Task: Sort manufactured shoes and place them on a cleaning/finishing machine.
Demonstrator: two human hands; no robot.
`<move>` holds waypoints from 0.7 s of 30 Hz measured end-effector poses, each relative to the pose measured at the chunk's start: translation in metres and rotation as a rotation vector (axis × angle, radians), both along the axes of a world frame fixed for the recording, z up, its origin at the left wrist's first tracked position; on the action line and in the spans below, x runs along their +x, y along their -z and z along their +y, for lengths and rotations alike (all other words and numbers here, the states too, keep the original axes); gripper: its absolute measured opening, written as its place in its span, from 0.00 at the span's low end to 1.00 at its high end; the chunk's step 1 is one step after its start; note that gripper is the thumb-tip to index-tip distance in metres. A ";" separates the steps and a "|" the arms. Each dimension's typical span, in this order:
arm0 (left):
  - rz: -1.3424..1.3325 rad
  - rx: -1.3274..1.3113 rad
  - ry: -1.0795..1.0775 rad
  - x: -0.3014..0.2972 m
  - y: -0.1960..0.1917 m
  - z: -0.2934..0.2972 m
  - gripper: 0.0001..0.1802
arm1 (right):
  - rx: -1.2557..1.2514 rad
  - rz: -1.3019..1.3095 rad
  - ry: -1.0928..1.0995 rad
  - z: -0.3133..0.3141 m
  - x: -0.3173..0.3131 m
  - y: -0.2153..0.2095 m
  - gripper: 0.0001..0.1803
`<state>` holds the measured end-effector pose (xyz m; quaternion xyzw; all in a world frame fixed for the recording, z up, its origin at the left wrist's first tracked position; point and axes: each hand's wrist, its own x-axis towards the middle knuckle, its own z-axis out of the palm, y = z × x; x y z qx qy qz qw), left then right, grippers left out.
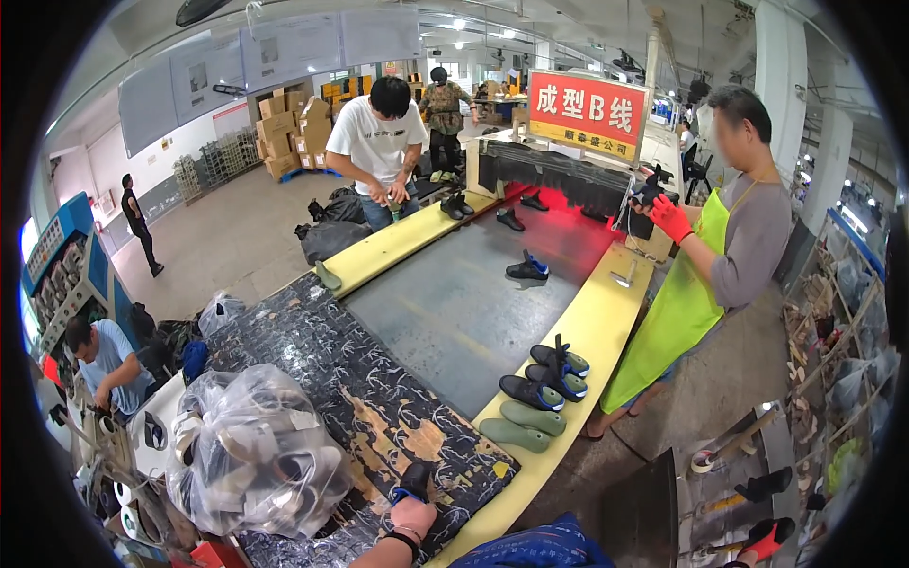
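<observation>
My bare left hand [413, 516], with a dark band at the wrist, is closed on a black shoe [414, 481] with a blue lining. That shoe is over the worn, dark-patterned tabletop [398, 431]. At the lower right edge my right hand [763, 541] shows in a red glove, with something black against it. Its fingers cannot be made out. It is nearest a dark work stand [724, 492], where a black piece [763, 485] and a tape roll [702, 461] lie. Ahead, several black shoes [532, 390] and two green shoe lasts [514, 434] rest on a yellow ledge [492, 506].
A clear plastic bag [260, 454] packed with pale shoe parts fills the table's left side. Beyond, a grey conveyor [445, 317] carries black shoes under a red-lit heater [568, 222]. A hammer [622, 276] lies on the right ledge. Two co-workers stand along the line's sides.
</observation>
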<state>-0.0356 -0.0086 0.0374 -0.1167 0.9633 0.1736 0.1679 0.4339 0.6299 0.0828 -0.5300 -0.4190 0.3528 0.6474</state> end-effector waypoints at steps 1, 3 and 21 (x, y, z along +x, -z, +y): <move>0.036 0.015 0.015 0.000 0.007 -0.002 0.15 | 0.004 0.020 -0.005 0.003 0.001 -0.001 0.30; 0.041 0.042 0.010 -0.001 0.003 -0.001 0.15 | 0.015 0.060 -0.010 0.009 0.007 -0.002 0.30; 0.007 0.078 0.093 -0.013 0.008 0.002 0.17 | 0.073 0.113 -0.006 0.025 0.031 0.009 0.11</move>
